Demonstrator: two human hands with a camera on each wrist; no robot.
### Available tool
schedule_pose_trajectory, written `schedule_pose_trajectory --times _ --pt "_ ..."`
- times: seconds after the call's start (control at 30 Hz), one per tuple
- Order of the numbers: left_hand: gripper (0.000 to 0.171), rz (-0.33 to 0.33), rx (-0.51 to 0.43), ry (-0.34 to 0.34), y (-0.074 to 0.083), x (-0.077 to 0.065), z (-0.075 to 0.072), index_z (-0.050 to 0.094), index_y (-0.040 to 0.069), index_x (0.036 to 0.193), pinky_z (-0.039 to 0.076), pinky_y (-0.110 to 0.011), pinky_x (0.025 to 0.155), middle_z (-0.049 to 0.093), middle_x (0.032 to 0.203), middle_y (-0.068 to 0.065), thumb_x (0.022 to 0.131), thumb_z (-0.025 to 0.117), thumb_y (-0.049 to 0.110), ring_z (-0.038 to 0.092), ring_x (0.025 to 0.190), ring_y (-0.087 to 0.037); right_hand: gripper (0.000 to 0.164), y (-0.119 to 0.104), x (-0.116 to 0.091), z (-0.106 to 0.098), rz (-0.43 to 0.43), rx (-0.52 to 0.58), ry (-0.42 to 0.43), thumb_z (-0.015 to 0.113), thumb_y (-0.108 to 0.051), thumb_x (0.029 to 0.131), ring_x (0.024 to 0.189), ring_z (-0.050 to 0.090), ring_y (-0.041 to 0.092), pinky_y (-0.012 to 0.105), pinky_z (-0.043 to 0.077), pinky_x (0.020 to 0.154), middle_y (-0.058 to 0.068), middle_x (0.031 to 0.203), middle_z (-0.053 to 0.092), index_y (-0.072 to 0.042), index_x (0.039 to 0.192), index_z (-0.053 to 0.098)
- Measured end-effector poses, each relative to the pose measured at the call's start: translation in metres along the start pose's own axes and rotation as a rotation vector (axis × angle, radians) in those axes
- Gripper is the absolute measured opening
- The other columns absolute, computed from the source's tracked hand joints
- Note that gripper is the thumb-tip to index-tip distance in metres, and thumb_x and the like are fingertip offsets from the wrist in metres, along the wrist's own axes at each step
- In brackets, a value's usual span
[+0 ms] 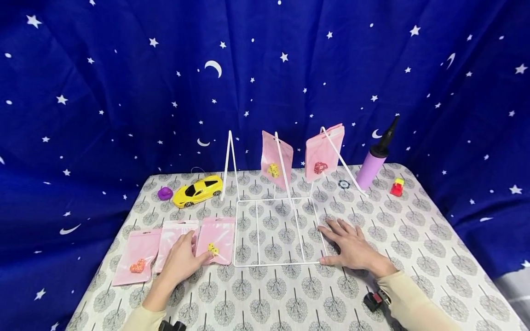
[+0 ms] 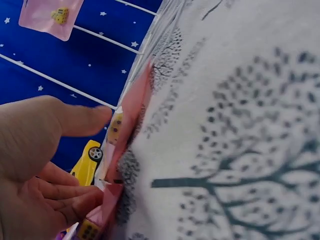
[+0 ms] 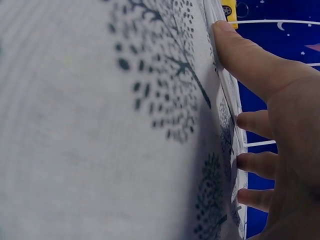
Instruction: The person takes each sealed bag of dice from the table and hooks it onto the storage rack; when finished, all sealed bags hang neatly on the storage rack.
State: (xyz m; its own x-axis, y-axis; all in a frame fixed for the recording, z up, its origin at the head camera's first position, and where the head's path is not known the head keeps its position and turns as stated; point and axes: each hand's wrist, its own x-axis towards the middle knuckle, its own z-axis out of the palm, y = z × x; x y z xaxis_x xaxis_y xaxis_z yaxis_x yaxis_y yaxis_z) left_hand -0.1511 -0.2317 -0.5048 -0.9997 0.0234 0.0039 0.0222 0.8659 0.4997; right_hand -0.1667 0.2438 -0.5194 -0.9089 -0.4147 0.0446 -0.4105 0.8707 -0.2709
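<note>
My left hand lies over the middle pink zip pouch on the table's left side, its fingers loosely bent. Its thumb reaches onto the neighbouring pink pouch, which carries a yellow dotted figure. In the left wrist view, thumb and fingers are spread apart along these pouches. A third pouch with an orange heart lies further left. With spread fingers, my right hand rests on the table at the right edge of a white wire rack, thumb at its front corner.
Pink pouches hang on the rack's middle arm and right arm; its left arm is bare. Behind stand a yellow toy car, a purple toy, a purple hand pump and a small red-and-yellow toy.
</note>
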Motion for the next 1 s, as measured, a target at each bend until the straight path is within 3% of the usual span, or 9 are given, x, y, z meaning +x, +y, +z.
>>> schedule_pose_trajectory --times 0.17,0.37,0.63,0.83,1.0 --pt "0.094 -0.006 0.0 -0.025 0.003 0.0044 0.0002 0.041 -0.01 0.14 0.05 -0.058 0.093 0.062 0.122 -0.025 0.075 0.08 0.047 0.059 0.109 -0.043 0.098 0.0 0.0004 -0.0002 0.005 -0.003 -0.004 0.065 -0.075 0.071 0.141 0.025 0.049 0.081 0.016 0.103 0.017 0.157 0.031 -0.021 0.149 0.041" --pt "0.099 -0.015 -0.004 -0.06 0.006 0.0058 0.0039 0.036 -0.014 0.141 0.038 -0.065 0.105 0.042 0.14 -0.038 0.076 0.079 0.047 0.043 0.128 -0.054 0.098 0.0005 0.0002 0.0012 0.007 -0.002 -0.006 0.065 -0.075 0.071 0.142 0.024 0.048 0.081 0.015 0.104 0.017 0.158 0.03 -0.022 0.149 0.04" --pt "0.104 -0.035 -0.093 -0.048 0.0065 0.0081 0.007 0.033 -0.016 0.142 0.043 -0.061 0.102 0.05 0.131 -0.039 0.071 0.085 0.038 0.051 0.12 -0.053 0.098 -0.0004 0.0001 0.0011 0.001 0.004 0.004 0.065 -0.075 0.071 0.142 0.025 0.048 0.081 0.014 0.104 0.017 0.157 0.031 -0.021 0.149 0.041" --pt "0.101 -0.056 -0.157 -0.016 0.0064 0.0075 0.0084 0.028 -0.009 0.147 0.051 -0.056 0.094 0.062 0.12 -0.031 0.072 0.085 0.028 0.062 0.105 -0.045 0.098 -0.0005 -0.0004 0.001 0.004 0.004 0.001 0.065 -0.075 0.071 0.142 0.025 0.048 0.081 0.014 0.104 0.017 0.157 0.031 -0.021 0.149 0.041" --pt "0.091 -0.072 -0.207 0.004 0.0082 0.0046 0.008 0.026 0.001 0.151 0.043 -0.061 0.102 0.054 0.13 -0.036 0.078 0.078 0.018 0.055 0.117 -0.051 0.098 -0.0001 -0.0003 0.0008 0.002 0.005 0.007 0.066 -0.074 0.071 0.142 0.024 0.049 0.081 0.013 0.104 0.017 0.157 0.031 -0.021 0.149 0.041"
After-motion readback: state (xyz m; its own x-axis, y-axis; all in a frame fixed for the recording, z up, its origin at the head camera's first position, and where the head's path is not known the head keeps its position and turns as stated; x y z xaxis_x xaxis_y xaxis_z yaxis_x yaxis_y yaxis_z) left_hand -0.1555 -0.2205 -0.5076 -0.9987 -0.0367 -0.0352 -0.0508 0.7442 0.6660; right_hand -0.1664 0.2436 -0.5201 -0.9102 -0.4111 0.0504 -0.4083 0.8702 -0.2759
